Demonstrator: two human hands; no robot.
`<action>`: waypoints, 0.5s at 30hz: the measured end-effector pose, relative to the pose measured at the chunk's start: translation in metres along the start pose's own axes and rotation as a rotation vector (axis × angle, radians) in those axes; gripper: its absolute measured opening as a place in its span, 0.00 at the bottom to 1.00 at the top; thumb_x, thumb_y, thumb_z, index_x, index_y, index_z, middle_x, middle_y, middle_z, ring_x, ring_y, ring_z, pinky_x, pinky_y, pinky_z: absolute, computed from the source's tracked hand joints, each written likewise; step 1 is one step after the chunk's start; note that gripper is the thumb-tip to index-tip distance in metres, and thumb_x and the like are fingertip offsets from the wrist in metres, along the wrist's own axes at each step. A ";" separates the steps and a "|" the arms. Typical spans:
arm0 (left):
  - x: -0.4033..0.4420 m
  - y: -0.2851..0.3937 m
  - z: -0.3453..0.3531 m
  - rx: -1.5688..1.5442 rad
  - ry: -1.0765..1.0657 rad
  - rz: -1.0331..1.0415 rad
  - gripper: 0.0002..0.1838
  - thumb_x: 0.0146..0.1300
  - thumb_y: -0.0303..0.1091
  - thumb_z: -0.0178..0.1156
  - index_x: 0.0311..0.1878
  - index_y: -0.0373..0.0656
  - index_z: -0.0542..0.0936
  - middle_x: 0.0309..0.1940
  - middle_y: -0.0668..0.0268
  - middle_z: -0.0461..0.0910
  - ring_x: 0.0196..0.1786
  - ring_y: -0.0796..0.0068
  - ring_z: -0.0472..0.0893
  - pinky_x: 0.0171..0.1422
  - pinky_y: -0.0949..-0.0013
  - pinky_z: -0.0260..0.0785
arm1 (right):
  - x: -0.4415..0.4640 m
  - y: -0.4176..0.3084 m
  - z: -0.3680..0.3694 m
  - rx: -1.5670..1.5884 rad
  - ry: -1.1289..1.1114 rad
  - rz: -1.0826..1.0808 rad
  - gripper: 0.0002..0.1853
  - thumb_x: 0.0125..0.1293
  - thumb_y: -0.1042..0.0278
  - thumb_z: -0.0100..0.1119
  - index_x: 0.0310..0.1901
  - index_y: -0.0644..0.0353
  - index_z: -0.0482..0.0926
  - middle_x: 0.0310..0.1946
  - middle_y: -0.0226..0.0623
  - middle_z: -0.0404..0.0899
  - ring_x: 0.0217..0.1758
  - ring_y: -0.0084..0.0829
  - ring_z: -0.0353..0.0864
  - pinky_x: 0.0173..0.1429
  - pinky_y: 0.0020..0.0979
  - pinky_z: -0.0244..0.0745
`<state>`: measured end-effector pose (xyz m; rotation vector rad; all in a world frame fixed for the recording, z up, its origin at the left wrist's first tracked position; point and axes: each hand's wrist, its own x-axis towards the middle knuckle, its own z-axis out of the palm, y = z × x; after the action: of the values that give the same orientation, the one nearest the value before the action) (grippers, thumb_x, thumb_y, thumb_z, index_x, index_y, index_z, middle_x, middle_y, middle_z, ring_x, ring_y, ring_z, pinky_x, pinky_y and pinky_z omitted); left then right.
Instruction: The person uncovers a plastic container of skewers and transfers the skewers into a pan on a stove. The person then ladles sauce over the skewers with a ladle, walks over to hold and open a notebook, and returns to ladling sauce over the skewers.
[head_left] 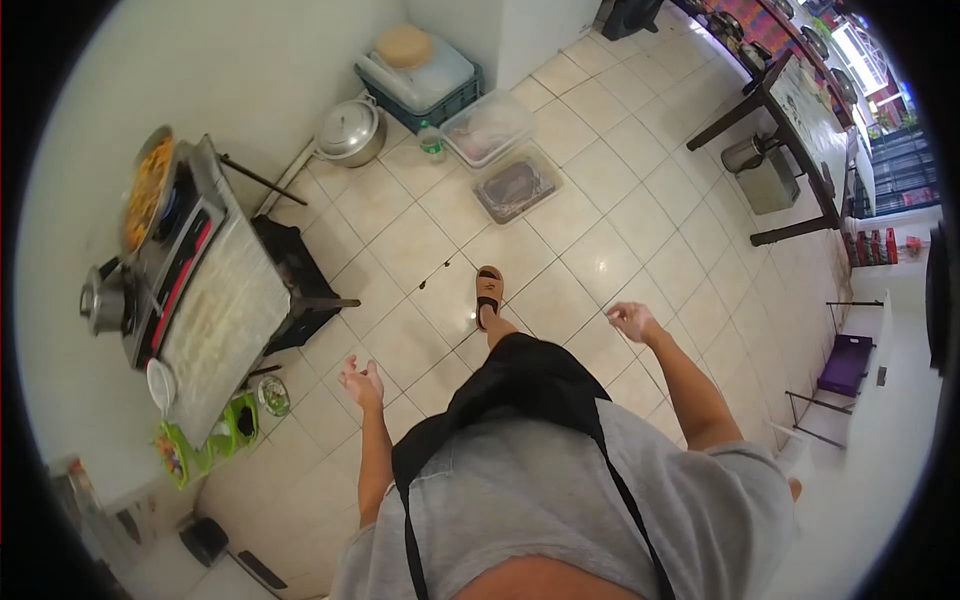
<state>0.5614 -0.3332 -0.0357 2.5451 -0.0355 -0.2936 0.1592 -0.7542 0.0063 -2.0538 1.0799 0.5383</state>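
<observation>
With left hand [362, 381] and right hand [631, 322] relaxed, each grip seemingly empty, this looks like a walking step, the white-dusted table [228, 300] leftward, calling for careful footing before the plastic tub [535, 155] on the floor [600, 265].

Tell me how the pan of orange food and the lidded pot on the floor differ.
The pan sits up on the stove, while the lidded pot stands on the tiled floor. The pan is uncovered, showing its orange food; the pot's lid hides whatever is inside. Both are round.
</observation>
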 end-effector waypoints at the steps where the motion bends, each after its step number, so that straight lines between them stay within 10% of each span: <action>1: 0.015 0.010 0.012 0.009 -0.016 -0.007 0.23 0.53 0.34 0.68 0.53 0.43 0.74 0.51 0.53 0.69 0.43 0.61 0.78 0.49 0.62 0.73 | 0.030 -0.010 -0.007 0.074 0.024 0.042 0.15 0.60 0.58 0.59 0.46 0.53 0.82 0.36 0.40 0.84 0.42 0.37 0.83 0.51 0.33 0.77; 15: 0.269 0.225 0.173 0.070 -0.209 0.012 0.22 0.55 0.34 0.66 0.53 0.44 0.75 0.43 0.56 0.72 0.36 0.61 0.76 0.43 0.60 0.70 | 0.479 -0.179 -0.085 0.674 0.213 0.374 0.16 0.57 0.58 0.61 0.46 0.55 0.83 0.32 0.35 0.85 0.30 0.25 0.84 0.39 0.27 0.78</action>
<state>0.7952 -0.6389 -0.1071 2.5722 -0.1435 -0.5610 0.5766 -1.0012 -0.1756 -1.3443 1.5349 0.0944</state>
